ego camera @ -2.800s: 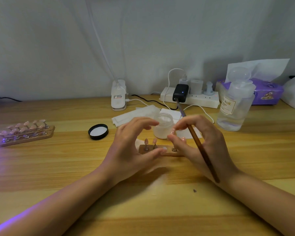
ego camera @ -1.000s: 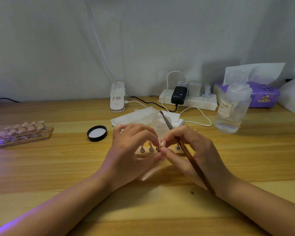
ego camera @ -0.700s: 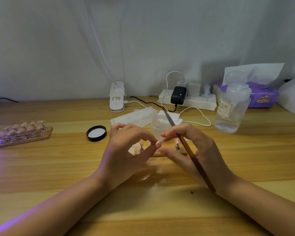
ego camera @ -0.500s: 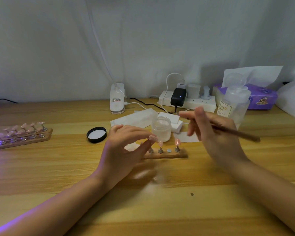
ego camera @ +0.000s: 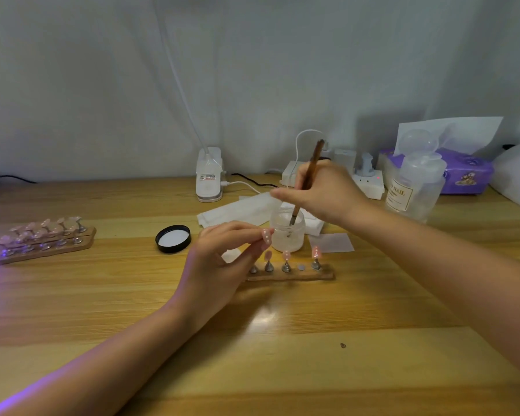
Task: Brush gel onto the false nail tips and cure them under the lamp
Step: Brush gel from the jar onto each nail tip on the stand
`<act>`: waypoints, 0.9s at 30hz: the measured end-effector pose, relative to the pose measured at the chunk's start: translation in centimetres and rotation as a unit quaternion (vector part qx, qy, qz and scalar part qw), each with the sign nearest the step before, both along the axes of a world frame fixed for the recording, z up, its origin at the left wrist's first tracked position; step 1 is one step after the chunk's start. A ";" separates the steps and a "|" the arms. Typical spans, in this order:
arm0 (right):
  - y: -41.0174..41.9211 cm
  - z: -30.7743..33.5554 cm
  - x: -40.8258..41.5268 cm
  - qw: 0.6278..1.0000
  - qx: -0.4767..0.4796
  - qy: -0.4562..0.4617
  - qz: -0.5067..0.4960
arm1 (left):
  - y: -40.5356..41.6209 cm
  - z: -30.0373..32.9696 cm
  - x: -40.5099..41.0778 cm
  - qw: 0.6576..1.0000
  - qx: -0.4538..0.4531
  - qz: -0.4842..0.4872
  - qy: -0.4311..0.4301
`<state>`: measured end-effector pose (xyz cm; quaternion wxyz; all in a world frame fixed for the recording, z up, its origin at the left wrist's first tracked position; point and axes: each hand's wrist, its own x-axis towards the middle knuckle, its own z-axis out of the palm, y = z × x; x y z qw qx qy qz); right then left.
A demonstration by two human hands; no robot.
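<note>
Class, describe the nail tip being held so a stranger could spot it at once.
Find the gel jar mid-table, brush dipped in. Just left, the left hand pinches a pink nail tip. Unlike the tips on the stand, it is lifted off.

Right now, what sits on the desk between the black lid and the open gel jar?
In the head view, the left hand is there, its fingers pinching a pink nail tip between black lid and gel jar.

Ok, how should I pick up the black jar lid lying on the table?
Take the black lid from above, fingers across its rim on opposite sides. It lies flat, inside facing up, standing free of the gel jar and left hand.
</note>
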<state>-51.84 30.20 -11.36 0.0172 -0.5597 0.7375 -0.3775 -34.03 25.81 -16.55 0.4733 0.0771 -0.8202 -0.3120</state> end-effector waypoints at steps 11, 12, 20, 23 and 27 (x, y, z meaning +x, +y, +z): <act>-0.8 0.1 -0.1 0.999 -0.018 -0.027 0.004 | -0.2 0.0 0.3 1.000 0.011 -0.017 -0.007; -0.6 0.4 -0.3 0.998 -0.050 -0.047 -0.005 | -0.2 0.0 0.3 1.000 0.018 -0.013 -0.008; 1.3 0.6 -1.8 0.972 -0.116 -0.192 -0.073 | -0.1 -0.1 0.2 0.999 0.040 -0.006 -0.008; 1.9 0.3 -2.0 0.971 -0.116 -0.195 -0.069 | -0.2 -0.1 0.1 0.999 0.042 -0.008 -0.008; 2.6 0.5 -2.4 0.970 -0.134 -0.189 -0.079 | -0.2 -0.1 0.1 0.999 0.042 -0.007 -0.003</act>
